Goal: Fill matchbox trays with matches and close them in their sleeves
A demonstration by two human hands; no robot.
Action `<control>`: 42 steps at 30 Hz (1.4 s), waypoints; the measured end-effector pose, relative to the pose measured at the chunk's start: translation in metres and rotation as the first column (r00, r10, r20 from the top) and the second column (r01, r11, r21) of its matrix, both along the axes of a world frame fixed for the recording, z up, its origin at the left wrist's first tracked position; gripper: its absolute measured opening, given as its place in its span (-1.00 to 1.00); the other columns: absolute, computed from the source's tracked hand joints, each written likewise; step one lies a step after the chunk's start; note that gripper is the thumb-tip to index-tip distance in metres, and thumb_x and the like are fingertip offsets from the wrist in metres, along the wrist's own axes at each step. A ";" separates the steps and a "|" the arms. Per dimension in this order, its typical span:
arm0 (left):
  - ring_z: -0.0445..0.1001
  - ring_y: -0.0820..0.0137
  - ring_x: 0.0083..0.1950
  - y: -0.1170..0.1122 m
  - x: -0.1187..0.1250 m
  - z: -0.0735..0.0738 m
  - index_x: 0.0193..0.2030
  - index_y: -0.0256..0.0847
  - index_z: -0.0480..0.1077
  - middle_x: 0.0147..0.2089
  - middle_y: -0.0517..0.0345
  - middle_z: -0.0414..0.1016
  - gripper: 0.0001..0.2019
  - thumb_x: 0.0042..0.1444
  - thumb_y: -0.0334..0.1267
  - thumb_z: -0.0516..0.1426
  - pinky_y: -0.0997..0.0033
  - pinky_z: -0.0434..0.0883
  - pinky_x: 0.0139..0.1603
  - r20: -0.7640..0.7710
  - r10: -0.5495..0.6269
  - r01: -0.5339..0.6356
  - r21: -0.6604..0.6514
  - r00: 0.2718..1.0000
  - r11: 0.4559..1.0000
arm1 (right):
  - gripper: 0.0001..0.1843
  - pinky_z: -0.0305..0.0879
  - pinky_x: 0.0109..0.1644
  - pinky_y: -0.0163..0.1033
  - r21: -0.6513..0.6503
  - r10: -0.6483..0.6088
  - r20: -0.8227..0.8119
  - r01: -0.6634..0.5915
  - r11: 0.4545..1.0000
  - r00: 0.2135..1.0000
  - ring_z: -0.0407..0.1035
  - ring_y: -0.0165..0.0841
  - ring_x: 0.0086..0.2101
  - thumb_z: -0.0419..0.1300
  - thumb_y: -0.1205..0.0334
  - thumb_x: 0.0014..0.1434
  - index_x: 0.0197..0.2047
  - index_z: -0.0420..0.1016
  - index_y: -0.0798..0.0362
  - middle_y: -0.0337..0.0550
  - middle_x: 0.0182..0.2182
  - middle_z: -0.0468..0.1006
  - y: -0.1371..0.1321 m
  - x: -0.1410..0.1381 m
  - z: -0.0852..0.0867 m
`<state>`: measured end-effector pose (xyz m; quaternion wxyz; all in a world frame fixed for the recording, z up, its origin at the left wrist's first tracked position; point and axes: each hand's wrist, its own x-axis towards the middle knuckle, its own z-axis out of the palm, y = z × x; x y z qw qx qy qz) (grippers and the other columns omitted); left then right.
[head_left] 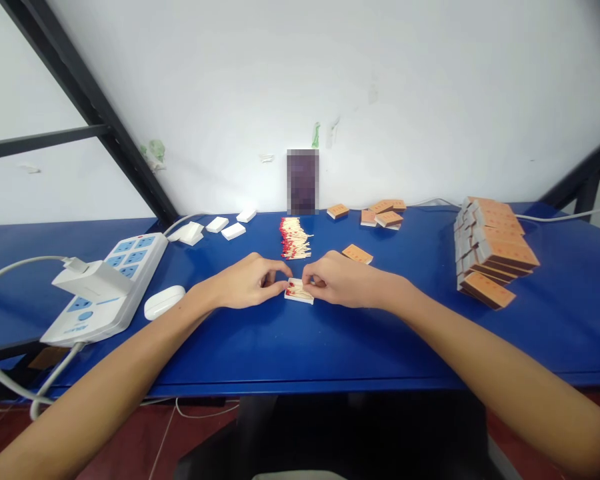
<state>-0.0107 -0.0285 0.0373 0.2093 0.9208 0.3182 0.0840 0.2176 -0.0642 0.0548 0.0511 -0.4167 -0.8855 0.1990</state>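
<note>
A small white matchbox tray (307, 300) lies flat on the blue table, with red-headed matches (295, 291) inside it. My left hand (245, 280) has its thumb and forefinger curled round the tray's left end. Over the tray's right end, my right hand (347, 280) pinches at the pale ends of the matches; its fingertips partly hide them. Just behind the tray, a loose pile of matches (295, 239) is spread with red heads to the left. An orange matchbox cover (357, 254) rests behind my right hand.
White trays (234, 231) are scattered at the back left. More orange matchboxes (389, 219) lie at the back, and a large stack (500, 240) stands right. On the left are a power strip (125, 287) with a plugged-in charger (95, 287) and a white rounded case (165, 303).
</note>
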 end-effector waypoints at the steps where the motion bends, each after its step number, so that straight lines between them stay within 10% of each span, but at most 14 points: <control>1: 0.37 0.49 -0.55 -0.001 0.001 0.000 -0.02 -0.17 0.49 -0.53 0.29 0.44 -0.73 0.29 -0.16 0.05 0.46 0.26 -0.43 -0.010 -0.009 0.009 -0.004 1.000 1.000 | -0.82 0.08 -0.38 -0.34 0.014 0.001 -0.004 -0.001 1.000 1.000 0.27 -0.45 -0.48 0.11 0.40 0.22 -0.32 0.54 0.09 -0.21 -0.49 0.53 0.000 0.000 -0.001; 15: 0.27 0.49 -0.54 0.000 0.005 -0.003 -0.15 -0.18 0.45 -0.55 0.29 0.34 -0.69 0.38 -0.07 -0.04 0.46 0.18 -0.44 0.010 -0.022 0.022 -0.012 1.000 1.000 | -0.61 0.12 -0.17 -0.24 0.094 -0.009 -0.050 0.013 0.996 0.999 0.32 -0.33 -0.40 0.19 -0.10 0.22 -0.03 0.43 -0.01 -0.28 -0.50 0.48 0.006 0.011 -0.008; 32: 0.26 0.49 -0.52 0.003 0.009 -0.013 -0.27 -0.19 0.38 -0.53 0.29 0.35 -0.70 0.35 -0.07 -0.02 0.46 0.14 -0.42 0.021 0.051 -0.051 0.021 0.998 0.998 | -0.70 0.07 -0.29 -0.27 0.101 0.019 -0.057 -0.013 0.995 0.998 0.32 -0.35 -0.33 0.29 0.00 0.13 -0.21 0.48 0.06 -0.15 -0.29 0.52 0.008 0.007 -0.014; 42: 0.30 0.40 -0.51 0.012 0.006 -0.024 -0.16 -0.18 0.39 -0.56 0.26 0.34 -0.72 0.36 -0.10 -0.07 0.41 0.11 -0.41 0.036 0.288 -0.289 0.209 0.957 0.934 | -0.69 0.00 -0.36 -0.27 0.070 -0.001 0.066 -0.004 0.998 0.998 0.33 -0.32 -0.38 0.27 -0.02 0.12 -0.17 0.46 0.01 -0.20 -0.42 0.51 0.004 0.009 -0.007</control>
